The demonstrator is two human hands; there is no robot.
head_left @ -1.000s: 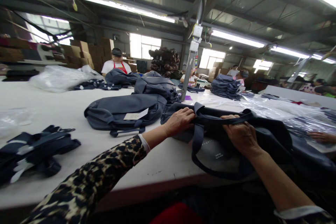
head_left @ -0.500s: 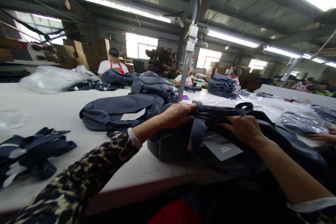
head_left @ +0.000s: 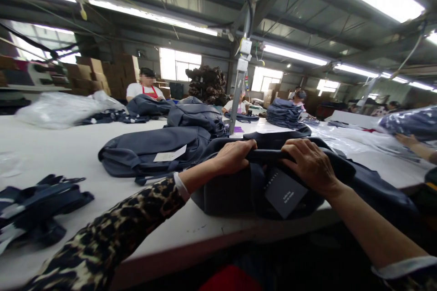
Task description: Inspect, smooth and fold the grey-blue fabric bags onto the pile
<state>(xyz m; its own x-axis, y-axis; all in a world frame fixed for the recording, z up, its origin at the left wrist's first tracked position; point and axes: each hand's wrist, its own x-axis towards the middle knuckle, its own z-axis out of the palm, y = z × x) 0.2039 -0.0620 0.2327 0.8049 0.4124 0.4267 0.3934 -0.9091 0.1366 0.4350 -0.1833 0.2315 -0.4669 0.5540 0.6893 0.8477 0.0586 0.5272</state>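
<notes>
1. Dark bag (head_left: 225, 193): on tabletop (head_left: 80, 145), near front edge, directly ahead of wearer.
2. Progress: grey printed tag (head_left: 286, 193) hangs at bag's front, so that part looks done. No plastic seen round this bag. Handling of the top seems mid-way; whether bag's closed or filled, can't tell.
3. Grip: both hands grasping a dark band (head_left: 268, 155) along bag's top (handle or edge, unclear), fingers curled over it.
4. Pose: L hand (head_left: 235, 154) comes in from lower L, R hand (head_left: 310, 163) from lower R; knuckles up, hands a bit apart, band between.
5. Nearby: another bag w/ white tag (head_left: 170, 153) lies just L; strap bundle (head_left: 37, 207) further L.
6. Far R: another person's hand (head_left: 414, 144) at a plastic-wrapped bundle (head_left: 413, 122).
</notes>
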